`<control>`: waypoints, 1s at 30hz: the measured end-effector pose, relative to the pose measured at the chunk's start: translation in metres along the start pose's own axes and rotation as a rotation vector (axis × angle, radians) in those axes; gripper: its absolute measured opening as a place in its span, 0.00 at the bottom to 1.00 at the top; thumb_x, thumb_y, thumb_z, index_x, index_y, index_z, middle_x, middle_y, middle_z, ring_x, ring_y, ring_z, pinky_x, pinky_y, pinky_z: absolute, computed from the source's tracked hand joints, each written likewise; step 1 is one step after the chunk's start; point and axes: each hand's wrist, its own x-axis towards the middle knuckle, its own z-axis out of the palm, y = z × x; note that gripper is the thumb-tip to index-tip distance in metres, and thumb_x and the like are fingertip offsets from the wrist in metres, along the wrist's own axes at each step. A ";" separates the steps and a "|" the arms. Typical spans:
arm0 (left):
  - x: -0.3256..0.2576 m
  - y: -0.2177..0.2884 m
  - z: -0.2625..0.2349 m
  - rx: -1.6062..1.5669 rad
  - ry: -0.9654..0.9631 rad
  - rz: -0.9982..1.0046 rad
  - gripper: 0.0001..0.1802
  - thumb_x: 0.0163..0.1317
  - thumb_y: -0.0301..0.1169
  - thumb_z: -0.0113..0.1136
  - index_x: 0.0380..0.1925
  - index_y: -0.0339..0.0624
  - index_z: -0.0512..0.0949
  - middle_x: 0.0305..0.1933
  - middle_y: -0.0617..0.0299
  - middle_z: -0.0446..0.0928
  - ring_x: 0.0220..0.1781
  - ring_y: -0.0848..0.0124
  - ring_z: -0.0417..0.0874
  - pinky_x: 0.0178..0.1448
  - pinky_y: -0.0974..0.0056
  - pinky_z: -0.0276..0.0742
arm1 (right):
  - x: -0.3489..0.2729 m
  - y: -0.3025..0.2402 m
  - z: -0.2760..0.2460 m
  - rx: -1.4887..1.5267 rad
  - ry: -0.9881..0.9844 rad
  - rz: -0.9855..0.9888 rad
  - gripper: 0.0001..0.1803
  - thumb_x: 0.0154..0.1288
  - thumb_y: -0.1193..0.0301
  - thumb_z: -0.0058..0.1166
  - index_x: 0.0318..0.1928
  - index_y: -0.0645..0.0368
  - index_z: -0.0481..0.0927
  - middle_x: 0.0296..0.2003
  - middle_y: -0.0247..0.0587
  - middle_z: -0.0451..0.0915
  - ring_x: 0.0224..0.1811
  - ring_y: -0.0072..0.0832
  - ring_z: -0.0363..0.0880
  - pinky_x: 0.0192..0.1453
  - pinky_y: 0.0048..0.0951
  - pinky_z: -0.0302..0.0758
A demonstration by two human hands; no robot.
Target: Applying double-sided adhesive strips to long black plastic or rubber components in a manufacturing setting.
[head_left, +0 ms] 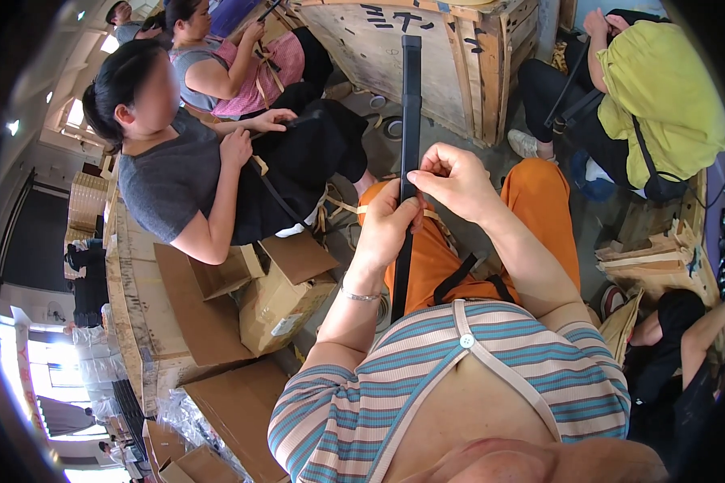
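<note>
Bar [411, 137], black: centre of frame, long axis near-vertical, longer visible stretch above the left hand. Left hand [389, 225]: grip closed round bar. Right hand [457, 183]: right of bar, fingers bunched, thumb at its edge; hold, cannot tell.

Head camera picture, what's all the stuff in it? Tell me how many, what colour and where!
Long bar: 1, black, up the middle
Big crate: 1, tan, top centre
Rings: 2 visible, dark and pale, floor by the crate
Cardboard boxes: at least 3, brown, left and lower left
Clear plastic: a heap, see-through, lower left
Co-workers: at least 5, mixed clothes, both sides
Far background things: uncountable, too small
Trousers: 1 pair, orange, centre
Striped top: 1, teal-white-brown, bottom
Bracelet: 1, silvery, left wrist
Left hand: 1, bare, around the bar
Right hand: 1, bare, at the bar
</note>
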 end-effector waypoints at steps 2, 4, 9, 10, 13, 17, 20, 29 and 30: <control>0.001 -0.002 -0.001 0.052 0.016 0.008 0.02 0.60 0.22 0.44 0.31 0.36 0.67 0.23 0.66 0.66 0.22 0.79 0.66 0.26 0.75 0.61 | 0.002 0.001 0.000 -0.029 -0.001 0.048 0.07 0.57 0.77 0.57 0.27 0.61 0.71 0.20 0.26 0.72 0.22 0.09 0.67 0.25 0.13 0.64; 0.001 -0.001 -0.001 0.079 0.017 0.019 0.02 0.60 0.22 0.44 0.30 0.36 0.67 0.23 0.66 0.66 0.21 0.79 0.66 0.26 0.75 0.61 | 0.002 0.004 0.003 0.017 0.034 0.007 0.07 0.57 0.77 0.56 0.27 0.61 0.71 0.20 0.26 0.72 0.22 0.10 0.67 0.25 0.14 0.64; 0.001 -0.001 -0.003 0.099 0.023 0.026 0.03 0.60 0.22 0.45 0.31 0.35 0.69 0.22 0.63 0.68 0.21 0.77 0.65 0.27 0.73 0.60 | 0.002 -0.004 0.000 0.035 -0.027 -0.010 0.05 0.58 0.76 0.55 0.28 0.63 0.72 0.20 0.27 0.73 0.22 0.11 0.68 0.26 0.15 0.65; 0.001 0.000 -0.003 0.091 0.008 0.021 0.03 0.61 0.23 0.46 0.32 0.35 0.69 0.23 0.63 0.69 0.22 0.76 0.67 0.27 0.73 0.62 | 0.001 -0.005 0.001 0.033 -0.017 -0.020 0.05 0.58 0.77 0.55 0.29 0.63 0.73 0.20 0.28 0.73 0.23 0.11 0.69 0.26 0.16 0.66; 0.002 0.001 -0.001 0.021 0.000 0.003 0.05 0.62 0.25 0.47 0.33 0.35 0.70 0.25 0.62 0.70 0.24 0.75 0.70 0.29 0.72 0.66 | 0.002 -0.005 0.003 0.086 -0.007 0.015 0.04 0.56 0.78 0.55 0.30 0.64 0.73 0.21 0.29 0.74 0.24 0.11 0.71 0.27 0.17 0.68; -0.002 -0.009 0.002 -0.022 0.042 -0.143 0.08 0.65 0.30 0.48 0.35 0.36 0.71 0.28 0.61 0.73 0.29 0.74 0.74 0.34 0.70 0.72 | 0.003 0.005 -0.001 -0.067 0.126 -0.106 0.06 0.55 0.78 0.56 0.31 0.65 0.73 0.21 0.31 0.76 0.25 0.13 0.73 0.29 0.19 0.70; -0.003 -0.030 -0.004 0.112 0.156 -0.035 0.08 0.65 0.32 0.49 0.35 0.37 0.71 0.24 0.65 0.71 0.26 0.77 0.72 0.32 0.72 0.69 | -0.002 0.003 0.004 -0.172 0.107 -0.137 0.09 0.55 0.75 0.59 0.34 0.65 0.73 0.24 0.35 0.77 0.26 0.15 0.74 0.30 0.20 0.71; -0.003 -0.014 -0.007 0.262 0.383 0.209 0.09 0.59 0.25 0.57 0.34 0.36 0.67 0.24 0.66 0.68 0.18 0.81 0.67 0.20 0.76 0.63 | -0.009 -0.014 -0.008 -0.184 0.069 -0.074 0.05 0.59 0.75 0.55 0.32 0.65 0.74 0.22 0.30 0.74 0.24 0.13 0.66 0.28 0.17 0.65; -0.005 -0.010 -0.007 0.230 0.362 0.205 0.08 0.59 0.25 0.57 0.34 0.37 0.67 0.22 0.67 0.68 0.17 0.82 0.66 0.19 0.76 0.61 | -0.009 -0.012 -0.011 -0.187 0.060 -0.053 0.06 0.58 0.74 0.55 0.32 0.65 0.75 0.23 0.34 0.76 0.24 0.18 0.71 0.29 0.21 0.68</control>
